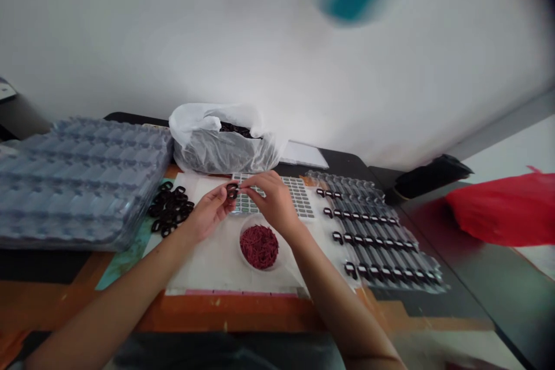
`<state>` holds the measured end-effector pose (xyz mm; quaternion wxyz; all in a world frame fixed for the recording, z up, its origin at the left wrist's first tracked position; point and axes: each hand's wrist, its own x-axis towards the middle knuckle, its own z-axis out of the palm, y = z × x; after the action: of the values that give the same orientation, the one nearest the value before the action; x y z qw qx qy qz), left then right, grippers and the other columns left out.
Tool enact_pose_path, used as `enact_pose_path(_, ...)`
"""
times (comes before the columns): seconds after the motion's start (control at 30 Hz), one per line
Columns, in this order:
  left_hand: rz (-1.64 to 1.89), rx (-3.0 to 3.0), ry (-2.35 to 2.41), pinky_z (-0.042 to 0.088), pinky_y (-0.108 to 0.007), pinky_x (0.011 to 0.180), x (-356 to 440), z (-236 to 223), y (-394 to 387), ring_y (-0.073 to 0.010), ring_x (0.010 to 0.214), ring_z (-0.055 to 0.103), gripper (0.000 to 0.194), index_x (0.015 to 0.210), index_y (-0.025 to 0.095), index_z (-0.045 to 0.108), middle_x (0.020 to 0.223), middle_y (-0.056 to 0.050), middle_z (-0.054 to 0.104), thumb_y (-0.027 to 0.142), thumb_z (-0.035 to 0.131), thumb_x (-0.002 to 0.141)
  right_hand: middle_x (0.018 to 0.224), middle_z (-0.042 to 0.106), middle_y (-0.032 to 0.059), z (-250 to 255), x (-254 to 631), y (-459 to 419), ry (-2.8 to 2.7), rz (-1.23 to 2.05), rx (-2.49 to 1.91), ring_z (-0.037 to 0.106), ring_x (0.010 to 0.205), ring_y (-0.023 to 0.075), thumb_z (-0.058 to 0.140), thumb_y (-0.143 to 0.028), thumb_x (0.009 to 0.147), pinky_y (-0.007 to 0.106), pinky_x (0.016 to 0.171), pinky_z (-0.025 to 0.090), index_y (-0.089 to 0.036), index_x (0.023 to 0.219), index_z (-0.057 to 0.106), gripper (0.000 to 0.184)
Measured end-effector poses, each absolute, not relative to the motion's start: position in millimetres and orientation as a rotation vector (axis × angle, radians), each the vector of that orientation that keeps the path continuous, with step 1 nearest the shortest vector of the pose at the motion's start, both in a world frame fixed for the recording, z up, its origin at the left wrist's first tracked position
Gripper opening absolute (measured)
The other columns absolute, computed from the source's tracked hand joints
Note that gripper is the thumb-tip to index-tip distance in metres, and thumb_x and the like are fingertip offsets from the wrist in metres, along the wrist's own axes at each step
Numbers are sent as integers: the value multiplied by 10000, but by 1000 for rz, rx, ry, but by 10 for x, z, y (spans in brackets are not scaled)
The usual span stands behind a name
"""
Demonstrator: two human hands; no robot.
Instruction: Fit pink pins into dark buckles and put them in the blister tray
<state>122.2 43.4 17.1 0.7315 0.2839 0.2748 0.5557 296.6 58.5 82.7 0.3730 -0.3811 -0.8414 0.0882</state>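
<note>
My left hand is closed on a small black ring-shaped part, gripped between thumb and fingers. At its right edge my right hand pinches; whatever sits between those fingertips is too small to make out. Under both hands lies a white sheet of small grey rectangles, partly covered by the right hand. A white bowl full of short dark-red pieces stands just below the right hand. Left of the left hand is a loose pile of similar black parts.
Stacked clear plastic trays fill the left side. A clear tray holding rows of black parts lies at right. Behind stands a white plastic bag with dark pieces inside. Red cloth and a black bundle are farther right.
</note>
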Motion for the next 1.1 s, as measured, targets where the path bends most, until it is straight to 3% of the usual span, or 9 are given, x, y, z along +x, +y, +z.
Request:
enact_pose_path(0.3,1207,639,599,472,-205,636,1278,170,381,-87,645,554,425,903,162,756,733,-6,660,450,870,612,944,750,2,795,2928,482,-2238,94,-965,587,856,172,553,-258,964,313,828,451,-253,955,715,162)
enact_pose_path(0.83,1211,708,679,444,-232,633,1276,125,402,-93,628,506,444,853,167,719,729,2,620,512,852,608,894,735,9,824,2835,428,-2295,-88,-1103,521,834,201,551,-252,962,348,792,389,-259,915,712,168)
enact_pose_path(1.1,1236,722,635,453,-235,634,1271,125,402,-98,644,521,420,805,153,704,735,-6,622,498,854,618,963,722,3,841,2807,415,-2191,-262,-1051,528,927,207,601,-255,933,355,872,382,-272,886,727,136)
